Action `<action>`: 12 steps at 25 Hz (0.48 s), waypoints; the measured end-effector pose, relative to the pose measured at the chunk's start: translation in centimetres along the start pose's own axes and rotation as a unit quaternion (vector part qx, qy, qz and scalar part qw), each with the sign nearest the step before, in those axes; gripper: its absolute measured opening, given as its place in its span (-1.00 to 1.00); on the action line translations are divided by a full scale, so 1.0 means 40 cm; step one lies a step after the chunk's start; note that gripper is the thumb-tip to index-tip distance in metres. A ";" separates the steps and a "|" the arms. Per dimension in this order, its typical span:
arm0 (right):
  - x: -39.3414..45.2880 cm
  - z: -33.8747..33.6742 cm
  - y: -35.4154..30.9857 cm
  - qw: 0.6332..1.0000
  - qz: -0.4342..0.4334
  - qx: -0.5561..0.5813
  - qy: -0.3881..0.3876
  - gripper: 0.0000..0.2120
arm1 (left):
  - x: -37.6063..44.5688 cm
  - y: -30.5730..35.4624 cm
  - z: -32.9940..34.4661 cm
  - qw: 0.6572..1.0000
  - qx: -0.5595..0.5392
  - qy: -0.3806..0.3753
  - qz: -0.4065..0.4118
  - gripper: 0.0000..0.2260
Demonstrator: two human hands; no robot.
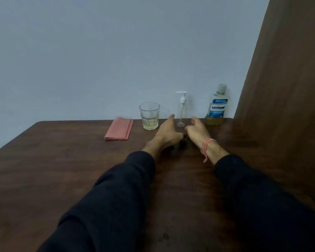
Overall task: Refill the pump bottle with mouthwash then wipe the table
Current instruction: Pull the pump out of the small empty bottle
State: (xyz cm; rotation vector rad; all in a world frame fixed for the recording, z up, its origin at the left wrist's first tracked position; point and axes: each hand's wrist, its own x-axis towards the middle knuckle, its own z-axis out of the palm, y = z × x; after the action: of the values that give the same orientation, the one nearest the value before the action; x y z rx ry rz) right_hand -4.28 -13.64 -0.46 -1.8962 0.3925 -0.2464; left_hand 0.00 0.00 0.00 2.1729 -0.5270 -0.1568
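A clear pump bottle (181, 110) with a white pump head stands upright at the far edge of the dark wooden table (62, 170), against the wall. To its right stands a mouthwash bottle (217, 104) with a blue label and a little yellowish liquid at the bottom. A folded pink cloth (119, 128) lies to the left. My left hand (166, 130) and my right hand (195, 130) reach forward over the table, one on each side of the pump bottle and just short of it. Both have relaxed fingers and hold nothing.
A glass tumbler (149, 115) with a little pale liquid stands between the cloth and the pump bottle. A brown wooden panel (284, 79) rises along the table's right side. A pale wall (116, 51) backs the table.
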 end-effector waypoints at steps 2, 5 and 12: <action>0.055 -0.004 -0.002 1.000 0.006 0.027 -0.008 -0.27 | 0.058 -0.002 0.016 0.999 0.021 0.019 0.018 -0.38; 0.092 -0.007 -0.005 0.999 -0.017 0.018 -0.043 -0.26 | 0.117 -0.019 0.038 0.998 0.003 0.051 0.023 -0.51; -0.134 -0.048 0.029 0.977 -0.076 -0.032 -0.199 -0.15 | -0.127 -0.035 -0.076 0.997 -0.008 0.019 0.071 -0.56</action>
State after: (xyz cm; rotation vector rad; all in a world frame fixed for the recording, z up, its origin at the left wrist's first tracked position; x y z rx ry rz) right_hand -10.07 -13.60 -0.76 -1.9841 -0.0147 0.0494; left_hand -3.25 5.14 0.37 2.1112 -0.6535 -0.0432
